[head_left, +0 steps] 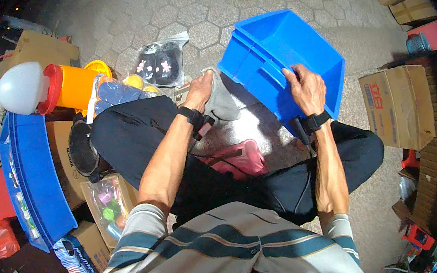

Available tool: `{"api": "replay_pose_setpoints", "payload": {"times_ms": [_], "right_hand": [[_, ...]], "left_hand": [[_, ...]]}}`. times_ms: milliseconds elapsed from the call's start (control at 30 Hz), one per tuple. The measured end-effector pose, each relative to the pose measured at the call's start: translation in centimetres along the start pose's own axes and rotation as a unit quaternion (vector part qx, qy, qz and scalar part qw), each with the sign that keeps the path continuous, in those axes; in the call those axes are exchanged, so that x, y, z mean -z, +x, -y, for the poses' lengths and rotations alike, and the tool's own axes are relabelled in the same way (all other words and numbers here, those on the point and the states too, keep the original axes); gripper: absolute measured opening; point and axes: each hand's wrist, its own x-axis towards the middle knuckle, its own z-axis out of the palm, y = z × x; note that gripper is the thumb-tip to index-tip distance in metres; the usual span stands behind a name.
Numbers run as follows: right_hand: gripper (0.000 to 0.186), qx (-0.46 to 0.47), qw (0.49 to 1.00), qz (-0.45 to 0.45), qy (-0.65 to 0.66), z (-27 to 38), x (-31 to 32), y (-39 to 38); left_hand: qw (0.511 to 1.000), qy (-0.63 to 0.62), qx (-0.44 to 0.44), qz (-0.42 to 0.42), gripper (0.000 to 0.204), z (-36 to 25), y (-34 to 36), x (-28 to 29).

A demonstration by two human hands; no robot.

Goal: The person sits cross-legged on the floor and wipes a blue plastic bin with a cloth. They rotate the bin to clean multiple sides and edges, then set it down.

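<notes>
My left hand (pixel 200 90) pinches a grey cloth (pixel 222 103), which hangs from my fingers between my knee and a large blue plastic bin (pixel 303 37). My right hand (pixel 306 89) has its curled fingers on the near-left rim of that bin, which is held tilted in front of my right leg. Under and beside my left hand lies a small pale packaged item (pixel 181 92), partly hidden. A bagged dark item with pink shapes (pixel 156 62) lies just beyond. A pink translucent plastic item (pixel 240 155) sits between my legs.
At left stand an orange container (pixel 78 86), a white globe (pixel 21 88), a blue crate (pixel 43 187), a black round container (pixel 83 149) and bagged coloured items (pixel 112 208). At right are cardboard boxes (pixel 397 107) and assorted goods. Tiled floor (pixel 186 16) extends ahead.
</notes>
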Motion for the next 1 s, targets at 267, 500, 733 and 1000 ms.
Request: {"api": "replay_pose_setpoints", "payload": {"times_ms": [267, 500, 733, 1000], "right_hand": [[0.035, 0.022, 1.000, 0.006, 0.011, 0.2, -1.0, -0.6], [0.035, 0.000, 0.999, 0.023, 0.026, -0.1, -1.2, -0.7], [0.037, 0.036, 0.999, -0.003, 0.011, -0.4, -2.4, -1.1], [0.034, 0.030, 0.999, 0.019, 0.016, 0.2, -2.0, -1.4]], "left_hand": [[0.986, -0.146, 0.074, -0.005, 0.055, -0.8, 0.4, 0.7], [0.989, -0.127, 0.012, 0.068, 0.024, -0.6, 0.8, 0.4], [0.995, -0.096, -0.029, -0.007, 0.037, -1.6, 1.5, -2.0], [0.994, 0.057, -0.082, -0.045, 0.045, 1.8, 4.2, -1.4]]}}
